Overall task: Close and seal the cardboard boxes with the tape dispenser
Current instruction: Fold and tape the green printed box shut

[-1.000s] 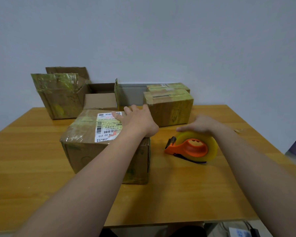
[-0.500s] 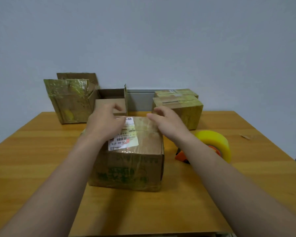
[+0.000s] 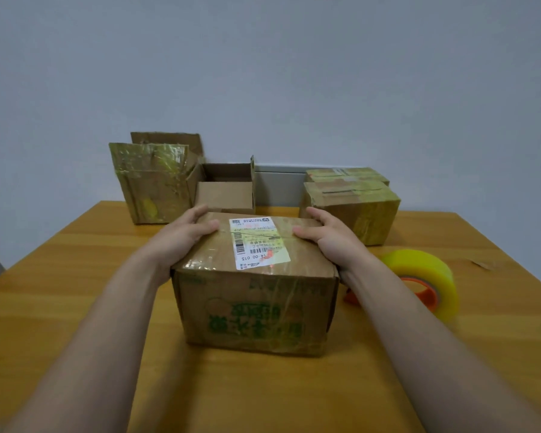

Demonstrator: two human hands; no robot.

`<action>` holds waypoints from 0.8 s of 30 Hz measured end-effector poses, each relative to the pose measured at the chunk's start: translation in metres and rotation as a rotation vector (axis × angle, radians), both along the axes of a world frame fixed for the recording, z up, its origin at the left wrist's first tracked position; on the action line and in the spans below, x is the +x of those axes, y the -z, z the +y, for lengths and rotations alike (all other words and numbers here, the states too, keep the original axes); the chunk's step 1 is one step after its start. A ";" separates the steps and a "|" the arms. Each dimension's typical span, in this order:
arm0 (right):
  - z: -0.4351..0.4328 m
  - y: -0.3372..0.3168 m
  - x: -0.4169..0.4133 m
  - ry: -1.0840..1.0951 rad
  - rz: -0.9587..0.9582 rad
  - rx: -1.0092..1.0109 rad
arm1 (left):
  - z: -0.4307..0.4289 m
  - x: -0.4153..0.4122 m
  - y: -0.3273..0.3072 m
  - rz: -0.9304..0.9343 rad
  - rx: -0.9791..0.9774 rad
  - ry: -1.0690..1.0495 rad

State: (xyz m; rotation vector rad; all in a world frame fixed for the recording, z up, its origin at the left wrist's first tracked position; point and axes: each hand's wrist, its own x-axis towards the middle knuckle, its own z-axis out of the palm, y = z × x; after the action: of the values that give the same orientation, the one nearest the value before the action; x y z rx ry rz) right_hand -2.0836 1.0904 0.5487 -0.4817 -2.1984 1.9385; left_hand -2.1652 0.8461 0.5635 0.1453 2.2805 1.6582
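Note:
A closed cardboard box (image 3: pixel 256 307) with a white shipping label and green print stands in the middle of the wooden table (image 3: pixel 60 307). My left hand (image 3: pixel 181 239) grips its upper left edge, thumb on the lid and fingers curled over the far side. My right hand (image 3: pixel 328 235) grips the upper right edge the same way. The orange tape dispenser (image 3: pixel 425 285) with its yellow tape roll lies on the table to the right of the box, behind my right forearm, held by neither hand.
At the back left stands a box with raised flaps (image 3: pixel 153 185), and beside it a smaller open box (image 3: pixel 225 189). Two taped boxes (image 3: pixel 353 204) sit at the back right. A grey wall rises behind the table.
The box has come nearer and turned square to me. Both hands have shifted from its top to its left and right upper edges. One second ago my right hand was on the tape dispenser.

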 end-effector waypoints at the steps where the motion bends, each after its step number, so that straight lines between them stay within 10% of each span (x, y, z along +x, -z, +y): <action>1: 0.003 0.001 -0.001 -0.006 0.012 0.000 | 0.000 0.000 0.007 -0.054 0.127 -0.022; 7: 0.009 0.005 -0.001 -0.016 0.021 0.001 | 0.003 0.000 0.019 -0.125 0.315 -0.035; 14: -0.005 -0.019 -0.007 -0.097 -0.054 0.890 | 0.031 -0.006 -0.009 0.523 -0.685 0.172; 24: -0.022 -0.012 -0.024 -0.338 -0.267 1.197 | 0.072 -0.009 -0.005 0.518 -0.966 0.444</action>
State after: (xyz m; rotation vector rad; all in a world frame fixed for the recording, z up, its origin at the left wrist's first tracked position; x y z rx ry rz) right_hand -2.1077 1.0682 0.5603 -0.1516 -3.1914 0.3353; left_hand -2.1746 0.9177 0.5682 0.8323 2.8514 0.2177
